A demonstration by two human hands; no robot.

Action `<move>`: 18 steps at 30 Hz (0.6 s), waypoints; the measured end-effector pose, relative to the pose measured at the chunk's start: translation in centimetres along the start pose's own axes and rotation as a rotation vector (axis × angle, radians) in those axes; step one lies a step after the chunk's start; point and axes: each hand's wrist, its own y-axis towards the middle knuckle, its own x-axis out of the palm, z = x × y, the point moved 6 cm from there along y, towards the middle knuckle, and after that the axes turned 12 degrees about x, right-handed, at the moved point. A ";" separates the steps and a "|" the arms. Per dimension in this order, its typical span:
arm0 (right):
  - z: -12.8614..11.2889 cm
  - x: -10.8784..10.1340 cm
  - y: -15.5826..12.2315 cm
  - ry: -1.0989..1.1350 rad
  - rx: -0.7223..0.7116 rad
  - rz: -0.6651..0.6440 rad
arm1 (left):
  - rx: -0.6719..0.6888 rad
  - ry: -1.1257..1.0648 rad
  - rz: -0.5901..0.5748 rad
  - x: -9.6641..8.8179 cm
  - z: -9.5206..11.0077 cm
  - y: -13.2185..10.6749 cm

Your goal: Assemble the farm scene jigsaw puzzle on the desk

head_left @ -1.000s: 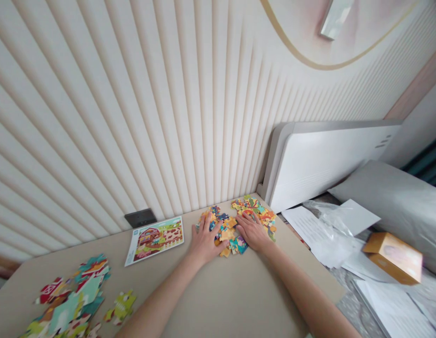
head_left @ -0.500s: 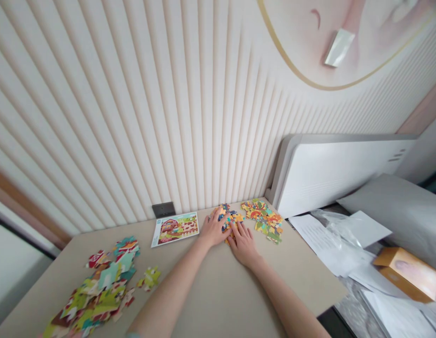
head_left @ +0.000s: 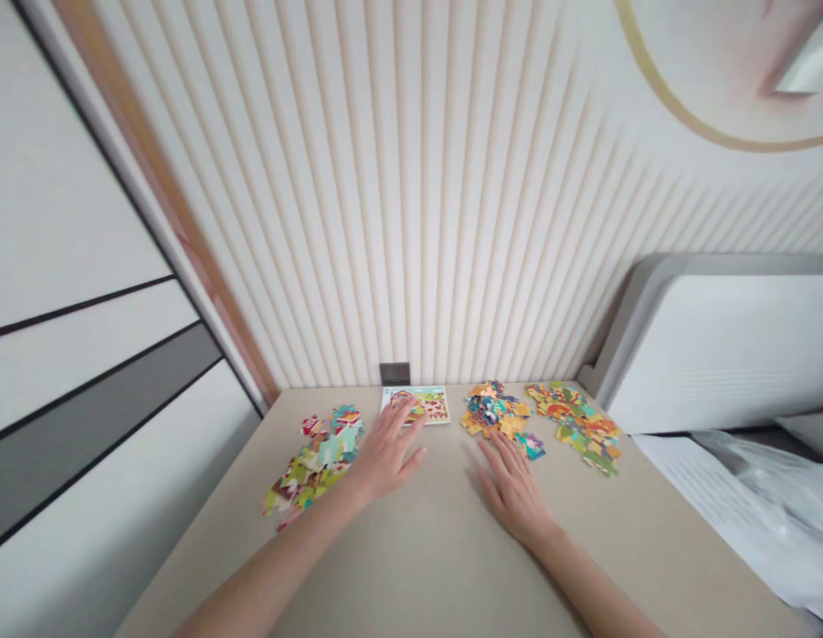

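Orange, blue and yellow jigsaw pieces (head_left: 496,415) are heaped in a loose pile, wider than it is deep, at the far edge of a beige worktop (head_left: 411,576), directly ahead of the right hand (head_left: 514,487). That hand is laid open and palm down, its fingers spread, with the fingertips just short of the pile. The pile is nearer to it than to the left hand (head_left: 388,454). The left hand is also open and flat, with no piece gripped, and its fingers are stretched over the near edge of a small farmyard picture card (head_left: 432,406). Just beside that hand, a second heap of pieces (head_left: 318,468) is spread on a slant, from the far right down to the near left. To the right of the middle pile, a third group of pieces (head_left: 574,427) is laid out along a diagonal, toward the near right. A dark wall socket (head_left: 394,373) is set above the card, and a white panel (head_left: 723,354) is seen at the right.
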 end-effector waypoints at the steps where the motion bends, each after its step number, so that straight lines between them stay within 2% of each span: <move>1: -2.2 0.6 -0.5 0.029 -0.060 -0.056 | -0.063 0.025 0.001 -1.4 -2.0 -3.2; 3: -6.8 2.1 -0.9 0.082 -0.135 -0.162 | -0.234 0.064 -0.006 -3.4 -6.2 -9.2; 4: -9.1 2.9 -0.7 0.109 -0.159 -0.211 | -0.311 0.062 -0.034 -3.8 -8.3 -11.7; 6: -13.6 4.7 0.2 0.142 -0.197 -0.293 | -0.447 0.027 -0.113 -3.6 -11.6 -15.5; 7: -15.6 5.6 1.0 0.148 -0.214 -0.323 | -0.479 0.017 -0.133 -3.2 -12.8 -16.7; 9: -19.0 7.4 2.7 0.148 -0.229 -0.357 | -0.513 0.001 -0.158 -2.1 -14.3 -17.8; 12: -22.6 9.5 5.3 0.152 -0.235 -0.363 | -0.520 -0.020 -0.176 -0.4 -15.1 -17.8; 15: -24.3 11.0 6.6 0.138 -0.237 -0.380 | -0.500 -0.037 -0.180 0.6 -14.8 -17.5; 18: -24.5 11.5 6.4 0.119 -0.252 -0.407 | -0.460 -0.057 -0.180 1.0 -13.8 -17.4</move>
